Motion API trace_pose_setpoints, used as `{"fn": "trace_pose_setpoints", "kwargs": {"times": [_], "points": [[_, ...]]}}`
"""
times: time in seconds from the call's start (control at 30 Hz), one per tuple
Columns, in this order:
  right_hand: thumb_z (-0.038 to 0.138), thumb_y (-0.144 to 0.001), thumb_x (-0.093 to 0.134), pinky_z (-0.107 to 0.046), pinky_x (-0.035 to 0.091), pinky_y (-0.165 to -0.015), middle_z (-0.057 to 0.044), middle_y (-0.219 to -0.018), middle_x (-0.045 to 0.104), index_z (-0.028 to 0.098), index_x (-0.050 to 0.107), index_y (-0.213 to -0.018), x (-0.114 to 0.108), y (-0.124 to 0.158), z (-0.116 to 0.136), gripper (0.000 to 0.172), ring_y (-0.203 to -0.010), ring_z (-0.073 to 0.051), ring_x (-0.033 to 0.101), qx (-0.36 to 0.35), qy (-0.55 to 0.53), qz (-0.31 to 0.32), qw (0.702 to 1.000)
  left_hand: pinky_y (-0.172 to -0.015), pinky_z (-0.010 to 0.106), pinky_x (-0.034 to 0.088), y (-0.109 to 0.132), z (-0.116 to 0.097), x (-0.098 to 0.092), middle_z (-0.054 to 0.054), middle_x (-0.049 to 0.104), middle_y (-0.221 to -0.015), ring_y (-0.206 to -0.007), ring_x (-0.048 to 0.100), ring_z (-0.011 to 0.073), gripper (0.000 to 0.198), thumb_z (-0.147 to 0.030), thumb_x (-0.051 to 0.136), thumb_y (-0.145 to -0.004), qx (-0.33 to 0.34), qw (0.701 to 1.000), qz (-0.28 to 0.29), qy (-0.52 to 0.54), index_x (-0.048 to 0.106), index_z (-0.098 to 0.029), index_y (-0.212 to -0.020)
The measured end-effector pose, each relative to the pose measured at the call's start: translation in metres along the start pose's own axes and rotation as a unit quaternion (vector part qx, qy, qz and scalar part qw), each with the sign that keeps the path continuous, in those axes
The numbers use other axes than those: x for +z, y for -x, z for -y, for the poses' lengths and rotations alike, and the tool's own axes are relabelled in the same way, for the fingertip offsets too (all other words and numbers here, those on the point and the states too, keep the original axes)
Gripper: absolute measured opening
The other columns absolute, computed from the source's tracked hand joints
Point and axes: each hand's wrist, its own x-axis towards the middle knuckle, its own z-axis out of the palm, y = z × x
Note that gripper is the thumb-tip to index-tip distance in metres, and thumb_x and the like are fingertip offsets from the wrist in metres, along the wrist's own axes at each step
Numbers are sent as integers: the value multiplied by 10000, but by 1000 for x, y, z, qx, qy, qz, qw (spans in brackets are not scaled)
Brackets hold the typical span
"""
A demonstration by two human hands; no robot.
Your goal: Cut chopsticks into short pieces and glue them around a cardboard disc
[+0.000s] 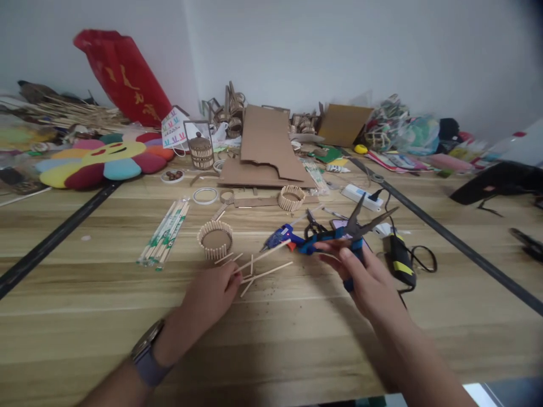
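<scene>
Left hand (212, 289) pinches, it seems, a thin stick (268, 254) — right hand (365, 272) grips blue-handled pliers (351, 230), jaws spread.

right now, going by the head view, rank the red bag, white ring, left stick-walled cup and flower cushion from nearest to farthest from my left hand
From your left hand:
1. Left stick-walled cup, just beyond it
2. White ring, behind the cup
3. Flower cushion, farther back, left
4. Red bag, at the back, against the wall
</scene>
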Motion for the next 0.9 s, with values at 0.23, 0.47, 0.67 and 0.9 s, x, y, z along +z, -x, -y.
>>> {"fn": "trace_pose_setpoints", "kwargs": {"times": [0.23, 0.47, 0.67, 0.9], "points": [[500, -657, 858, -488, 538, -971, -51, -938, 723, 210, 635, -799, 29, -25, -5, 393, -931, -251, 692, 82, -153, 97, 980, -619, 278, 411, -11, 3, 9, 66, 767, -895, -829, 720, 248, 184, -247, 508, -933, -16, 999, 1, -45, 673, -224, -854], [284, -618, 882, -485, 508, -1017, 17, -714, 615, 221, 461, -634, 32, -13, -10, 426, -838, -197, 675, 147, -252, 122, 949, -608, 311, 444, -9, -3, 16, 114, 765, -840, -776, 728, 289, 231, -261, 507, -930, -12, 997, 18, -79, 705, -214, -820], [258, -632, 862, -511, 475, -1048, -38, -1025, 685, 230, 457, -693, 37, -8, -13, 410, -1070, -242, 649, 152, -304, 139, 930, -580, 298, 425, -10, -6, 20, 103, 764, -801, -737, 729, 279, 210, -223, 485, -907, -29, 997, 19, -71, 675, -222, -816], [348, -699, 848, -475, 542, -909, -46, -1011, 679, 225, 603, -872, 40, -3, -20, 324, -963, -250, 685, 190, -339, 166, 906, -592, 312, 428, -13, -2, 20, 130, 757, -843, -763, 727, 289, 191, -224, 431, -921, -42, 998, 26, -41, 618, -195, -896]]}}
